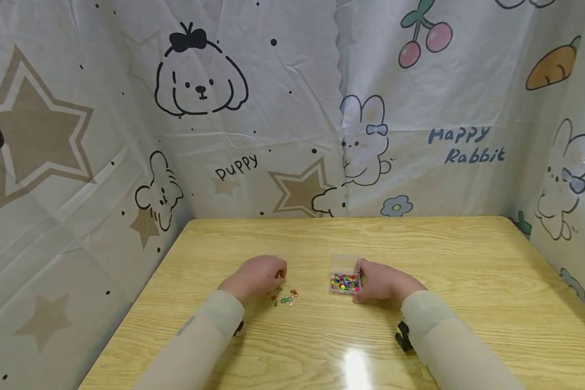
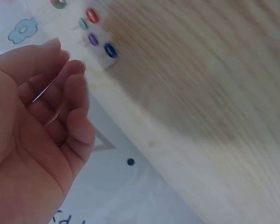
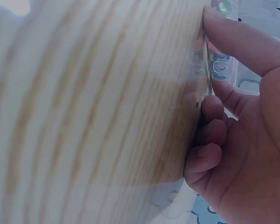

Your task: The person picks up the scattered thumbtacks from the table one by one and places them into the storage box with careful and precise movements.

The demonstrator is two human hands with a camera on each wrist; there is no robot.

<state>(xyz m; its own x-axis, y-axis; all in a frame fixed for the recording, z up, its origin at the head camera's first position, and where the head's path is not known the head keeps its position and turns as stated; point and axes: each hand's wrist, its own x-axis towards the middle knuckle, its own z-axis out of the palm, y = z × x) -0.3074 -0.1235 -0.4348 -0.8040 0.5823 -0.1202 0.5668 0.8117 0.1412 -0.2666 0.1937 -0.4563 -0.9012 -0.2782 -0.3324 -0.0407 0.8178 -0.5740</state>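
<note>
My right hand (image 1: pixel 382 281) grips the right side of a small clear plastic box (image 1: pixel 338 293), thumb at the near corner and fingers farther back. The box's lid (image 1: pixel 343 264) stands up at the back, and many colourful thumbtacks (image 1: pixel 345 281) lie inside. To the left, my left hand (image 1: pixel 260 273) hovers beside a loose scatter of thumbtacks (image 1: pixel 286 299). In the left wrist view its fingers are loosely curled, the thumb tip close to the index finger, and nothing shows between them. Red, purple and blue thumbtacks (image 2: pixel 110 50) lie just past those fingertips.
Both hands work over a light wood-grain table (image 1: pixel 292 346). A patterned white curtain (image 1: pixel 292 108) hangs behind it and along both sides. Bare tabletop lies between the scattered thumbtacks and the box.
</note>
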